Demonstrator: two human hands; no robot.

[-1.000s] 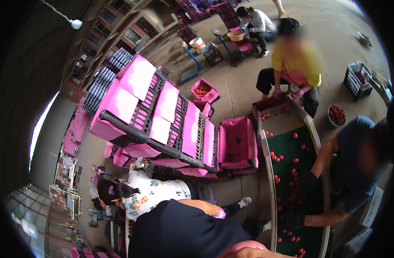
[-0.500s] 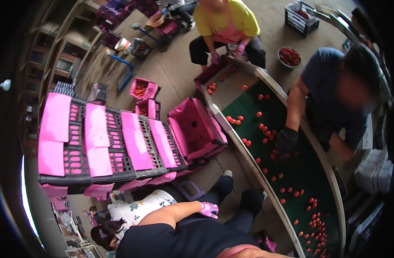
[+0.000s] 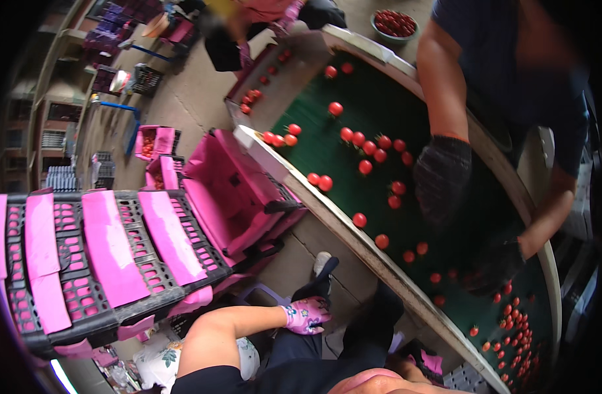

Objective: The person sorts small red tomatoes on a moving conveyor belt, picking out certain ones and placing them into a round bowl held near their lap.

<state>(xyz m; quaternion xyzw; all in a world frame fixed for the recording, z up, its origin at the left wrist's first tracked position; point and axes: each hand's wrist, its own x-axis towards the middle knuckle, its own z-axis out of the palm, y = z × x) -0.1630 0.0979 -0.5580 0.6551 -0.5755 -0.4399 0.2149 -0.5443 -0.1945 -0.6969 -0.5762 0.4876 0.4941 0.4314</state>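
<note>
My left hand (image 3: 306, 315), in a pink flowered glove, rests on my dark-trousered thigh. Its fingers lie loosely over the leg with nothing in them. My right hand does not show. Right of my knees runs a green sorting belt (image 3: 307, 108) between pale rails, with red cherry tomatoes (image 3: 365, 147) scattered over it and bunched more thickly at the near end. Across the belt, a co-worker's dark-gloved hand (image 3: 443, 174) reaches down among the tomatoes; the other dark-gloved hand (image 3: 495, 266) is lower on the belt, beside more tomatoes.
Black crates with pink liners (image 3: 114, 246) stand in a row at left, beside an open pink-lined crate (image 3: 229, 190). Small crates of tomatoes (image 3: 148, 144) sit behind. A bowl of tomatoes (image 3: 394, 25) is on the far floor. Another person with pink gloves (image 3: 288, 16) sits at the belt's far end.
The view has shifted, bringing the belt closer and moving the crates left and lower. The co-worker's second dark glove has come over the belt. My left hand stays at my leg.
</note>
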